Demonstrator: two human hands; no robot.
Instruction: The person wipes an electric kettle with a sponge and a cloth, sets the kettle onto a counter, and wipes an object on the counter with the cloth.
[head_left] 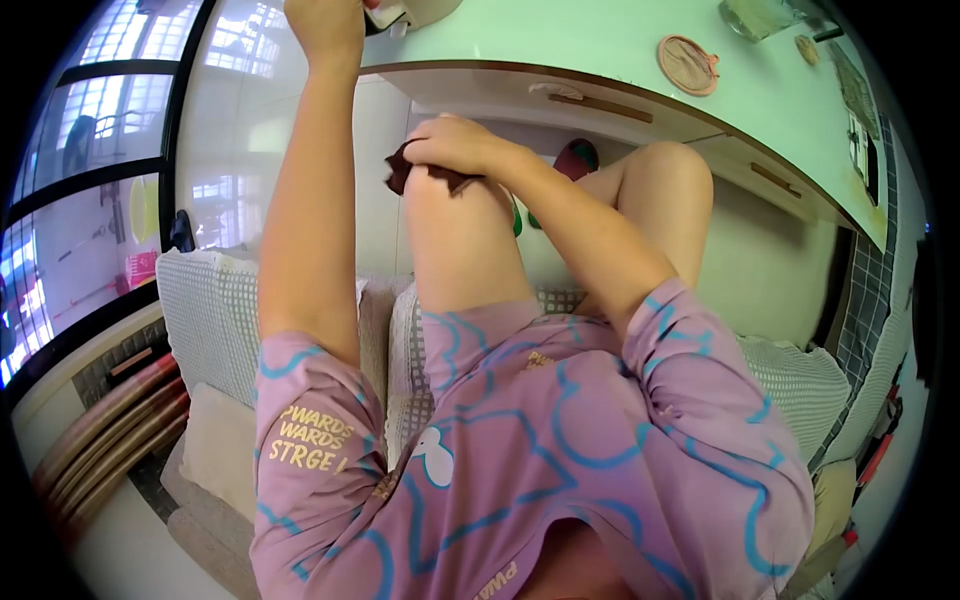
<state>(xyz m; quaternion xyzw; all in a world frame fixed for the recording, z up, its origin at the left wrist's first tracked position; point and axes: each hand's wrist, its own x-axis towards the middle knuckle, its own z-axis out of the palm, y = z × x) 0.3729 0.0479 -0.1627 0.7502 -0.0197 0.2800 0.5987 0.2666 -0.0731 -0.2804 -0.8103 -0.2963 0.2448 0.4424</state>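
Note:
My left arm stretches to the top edge of the view, where my left hand (325, 22) is partly cut off and its fingers do not show. Close beside it on the table is an object with black, white and red parts (388, 18), also cut off. My right hand (452, 146) rests over my left knee with its fingers closed on a dark brown cloth (398, 170). Ragged-looking edges of the cloth hang out on both sides of the hand.
A glossy pale table (560, 35) with drawers (600, 105) stands before my knees. On it lie a round pinkish-orange item (688, 65) and a clear container (762, 15). I sit on a sofa with a checked cover (215, 310); a black-framed glass door (110, 170) is at left.

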